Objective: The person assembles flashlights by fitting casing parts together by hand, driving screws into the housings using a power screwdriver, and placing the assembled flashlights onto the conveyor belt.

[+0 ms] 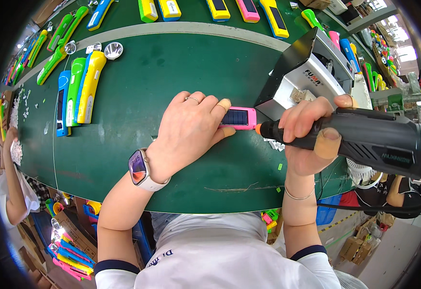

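My left hand (187,123) is closed around a pink flashlight (250,118) with a dark solar panel, pressing it to the green table. Most of its body is hidden under my palm. In my right hand (311,127) lies a black electric screwdriver (386,142), gripped sideways. Its orange-collared tip points left at the end of the flashlight; I cannot tell if they touch. Tape wraps a few of my fingertips. Just beyond my right hand stands a silver and black box-shaped machine (297,72), seemingly a screw feeder.
Several blue, green and yellow flashlights (83,91) lie at the left, beside a loose reflector (114,50). More flashlights (275,19) line the raised strip at the back. A black cable (364,208) hangs at the right. Other people's arms (13,185) show at the left edge.
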A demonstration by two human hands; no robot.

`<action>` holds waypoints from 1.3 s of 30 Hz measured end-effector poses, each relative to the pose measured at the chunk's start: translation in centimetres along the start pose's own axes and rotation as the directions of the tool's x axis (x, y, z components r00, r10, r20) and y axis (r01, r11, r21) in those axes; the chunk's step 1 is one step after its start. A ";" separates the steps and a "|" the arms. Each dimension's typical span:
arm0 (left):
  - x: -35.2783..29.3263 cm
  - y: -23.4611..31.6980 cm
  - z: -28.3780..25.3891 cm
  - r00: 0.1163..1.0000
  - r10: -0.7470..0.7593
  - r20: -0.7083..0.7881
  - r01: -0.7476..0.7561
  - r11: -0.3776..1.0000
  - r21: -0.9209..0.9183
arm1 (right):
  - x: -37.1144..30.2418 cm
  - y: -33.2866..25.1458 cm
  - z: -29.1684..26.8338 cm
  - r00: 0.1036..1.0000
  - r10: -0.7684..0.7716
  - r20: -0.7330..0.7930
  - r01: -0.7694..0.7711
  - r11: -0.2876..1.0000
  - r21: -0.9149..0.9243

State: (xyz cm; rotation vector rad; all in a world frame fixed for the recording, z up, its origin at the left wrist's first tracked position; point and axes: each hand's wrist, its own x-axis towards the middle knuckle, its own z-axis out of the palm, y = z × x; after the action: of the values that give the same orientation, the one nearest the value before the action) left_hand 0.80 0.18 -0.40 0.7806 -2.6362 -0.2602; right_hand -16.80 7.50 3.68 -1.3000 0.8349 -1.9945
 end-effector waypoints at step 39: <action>-0.5 0.0 -0.1 1.000 -0.013 0.007 0.013 1.000 -0.004 | -0.2 1.1 -0.7 0.981 0.114 0.157 -0.092 0.986 -0.143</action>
State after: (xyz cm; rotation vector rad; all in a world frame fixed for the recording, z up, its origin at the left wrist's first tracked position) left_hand 1.27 0.46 -0.48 0.7974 -2.6373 -0.2722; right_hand -17.20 7.12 2.46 -1.4454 0.9504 -1.7493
